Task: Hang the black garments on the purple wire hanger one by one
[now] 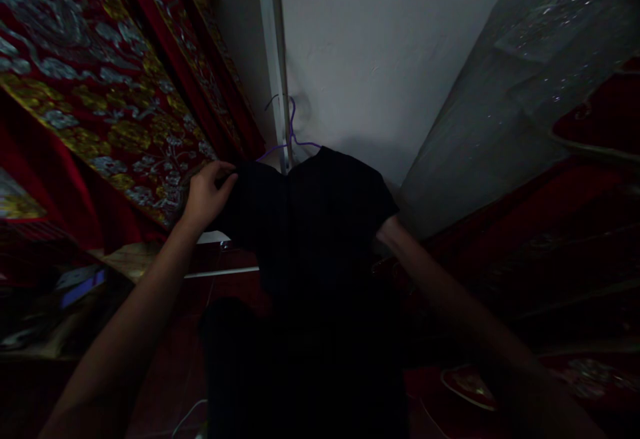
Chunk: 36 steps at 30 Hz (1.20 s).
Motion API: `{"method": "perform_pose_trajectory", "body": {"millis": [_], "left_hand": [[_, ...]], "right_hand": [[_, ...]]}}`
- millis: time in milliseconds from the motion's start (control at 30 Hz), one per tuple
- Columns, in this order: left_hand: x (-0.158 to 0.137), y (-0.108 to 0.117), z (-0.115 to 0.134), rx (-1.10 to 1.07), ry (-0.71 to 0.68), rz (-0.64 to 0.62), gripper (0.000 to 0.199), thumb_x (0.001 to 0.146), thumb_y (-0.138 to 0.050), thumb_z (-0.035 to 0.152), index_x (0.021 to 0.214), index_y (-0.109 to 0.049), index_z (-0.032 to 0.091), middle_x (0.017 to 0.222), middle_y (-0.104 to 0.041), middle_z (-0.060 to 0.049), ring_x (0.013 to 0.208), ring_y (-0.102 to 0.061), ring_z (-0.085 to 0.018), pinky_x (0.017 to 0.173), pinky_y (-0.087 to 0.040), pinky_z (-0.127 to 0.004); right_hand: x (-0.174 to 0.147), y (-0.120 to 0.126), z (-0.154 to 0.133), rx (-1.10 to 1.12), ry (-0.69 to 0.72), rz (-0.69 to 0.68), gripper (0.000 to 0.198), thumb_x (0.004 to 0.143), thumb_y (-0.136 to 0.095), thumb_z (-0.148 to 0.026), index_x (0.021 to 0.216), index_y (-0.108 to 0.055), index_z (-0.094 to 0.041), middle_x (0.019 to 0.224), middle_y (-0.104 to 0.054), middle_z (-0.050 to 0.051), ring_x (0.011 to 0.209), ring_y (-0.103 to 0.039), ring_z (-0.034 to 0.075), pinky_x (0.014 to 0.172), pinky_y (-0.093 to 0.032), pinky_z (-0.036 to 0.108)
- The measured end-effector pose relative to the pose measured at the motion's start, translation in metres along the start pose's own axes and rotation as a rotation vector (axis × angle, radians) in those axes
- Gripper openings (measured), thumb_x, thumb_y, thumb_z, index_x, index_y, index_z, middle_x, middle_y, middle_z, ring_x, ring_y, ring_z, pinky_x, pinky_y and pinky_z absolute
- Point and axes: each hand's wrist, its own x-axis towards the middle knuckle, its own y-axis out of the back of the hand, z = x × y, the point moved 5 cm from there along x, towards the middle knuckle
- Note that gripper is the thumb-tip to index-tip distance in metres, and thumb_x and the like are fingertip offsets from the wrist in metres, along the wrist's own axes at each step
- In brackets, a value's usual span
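A dark, short-sleeved top hangs in front of me on a thin purple wire hanger. My left hand is at the top's left shoulder, thumb and fingers closed in a pinch on the edge of the cloth. On the other side, my right hand reaches in at the opening of the right sleeve. Its fingers are hidden by the dark fabric, so their pose does not show. The lower part of the top merges into deep shadow.
A pale upright post stands against a white wall behind the hanger. Red cloth with gold and silver embroidery hangs at left. Translucent plastic sheeting covers the right, above more red fabric. A white cable lies low.
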Motion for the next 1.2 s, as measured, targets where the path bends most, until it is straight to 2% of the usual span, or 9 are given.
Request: {"method": "perform_pose_trajectory", "body": {"millis": [233, 433, 633, 700, 867, 933, 1000, 1100, 1200], "left_hand": [[0.003, -0.004, 0.018, -0.043, -0.063, 0.032, 0.032, 0.097, -0.049, 0.032, 0.113, -0.072, 0.016, 0.116, -0.075, -0.01, 0.109, -0.068, -0.025, 0.102, -0.049, -0.039], [0.016, 0.003, 0.079, -0.078, -0.244, 0.007, 0.041, 0.097, -0.05, 0.028, 0.136, -0.061, 0.021, 0.141, -0.062, -0.007, 0.132, -0.055, -0.026, 0.116, -0.039, -0.044], [-0.001, 0.013, 0.095, -0.455, -0.06, -0.083, 0.045, 0.096, -0.055, 0.046, 0.133, -0.058, 0.021, 0.131, -0.065, -0.011, 0.12, -0.063, -0.027, 0.105, -0.051, -0.044], [-0.011, 0.006, 0.1, -0.672, 0.05, -0.183, 0.048, 0.097, -0.051, 0.048, 0.137, -0.054, 0.022, 0.133, -0.064, -0.012, 0.117, -0.065, -0.027, 0.099, -0.054, -0.044], [-0.044, -0.008, 0.106, -0.94, 0.445, -0.361, 0.042, 0.099, -0.042, 0.047, 0.126, -0.059, 0.019, 0.104, -0.067, -0.012, 0.086, -0.068, -0.022, 0.074, -0.058, -0.039], [-0.062, -0.011, 0.104, -0.96, 0.584, -0.489, 0.036, 0.096, -0.049, 0.046, 0.116, -0.062, 0.019, 0.081, -0.059, -0.006, 0.057, -0.053, -0.014, 0.055, -0.05, -0.032], [-0.08, -0.01, 0.102, -0.94, 0.67, -0.677, 0.035, 0.09, -0.058, 0.049, 0.112, -0.063, 0.021, 0.071, -0.05, 0.0, 0.045, -0.034, -0.008, 0.043, -0.034, -0.026], [-0.106, -0.002, 0.102, -0.769, 0.658, -1.0, 0.041, 0.086, -0.065, 0.057, 0.109, -0.065, 0.023, 0.068, -0.049, 0.002, 0.045, -0.031, -0.008, 0.041, -0.023, -0.023], [-0.108, 0.014, 0.099, -0.561, 0.473, -0.988, 0.038, 0.088, -0.062, 0.06, 0.095, -0.071, 0.023, 0.069, -0.055, 0.0, 0.055, -0.044, -0.012, 0.045, -0.031, -0.022]], "right_hand": [[0.016, 0.036, 0.007, 0.208, -0.075, 0.158, 0.058, 0.077, -0.064, -0.076, 0.105, -0.068, -0.025, 0.103, -0.075, 0.009, 0.102, -0.071, 0.029, 0.086, -0.06, 0.044], [0.022, 0.037, -0.014, 0.212, -0.02, 0.405, 0.068, 0.087, -0.042, -0.08, 0.12, -0.062, -0.023, 0.117, -0.072, 0.013, 0.111, -0.07, 0.03, 0.084, -0.061, 0.044], [-0.037, 0.03, -0.044, 0.181, 0.123, 0.715, 0.059, 0.098, -0.034, -0.065, 0.126, -0.064, -0.022, 0.129, -0.068, 0.013, 0.123, -0.064, 0.031, 0.104, -0.053, 0.048], [-0.064, 0.014, -0.065, 0.049, 0.31, 0.586, 0.059, 0.1, -0.032, -0.063, 0.128, -0.066, -0.024, 0.124, -0.07, 0.013, 0.121, -0.065, 0.031, 0.104, -0.052, 0.048], [-0.116, -0.078, -0.08, -0.379, 0.453, -0.718, 0.079, 0.08, -0.069, -0.067, 0.147, -0.054, -0.027, 0.121, -0.073, 0.011, 0.107, -0.072, 0.031, 0.091, -0.057, 0.039], [-0.121, -0.092, -0.068, -0.449, 0.365, -0.958, 0.085, 0.079, -0.074, -0.062, 0.151, -0.049, -0.025, 0.129, -0.07, 0.013, 0.113, -0.07, 0.03, 0.096, -0.055, 0.039], [-0.109, -0.093, -0.056, -0.433, 0.334, -0.964, 0.073, 0.087, -0.069, -0.054, 0.151, -0.048, -0.024, 0.137, -0.065, 0.013, 0.122, -0.066, 0.028, 0.103, -0.052, 0.039], [-0.069, -0.076, -0.036, -0.418, 0.374, -0.618, 0.066, 0.094, -0.064, -0.042, 0.154, -0.042, -0.026, 0.151, -0.051, 0.013, 0.139, -0.051, 0.028, 0.117, -0.041, 0.045], [-0.04, -0.058, -0.016, -0.418, 0.364, -0.308, 0.067, 0.089, -0.068, -0.042, 0.151, -0.046, -0.028, 0.155, -0.045, 0.013, 0.146, -0.042, 0.029, 0.122, -0.035, 0.048]]}}
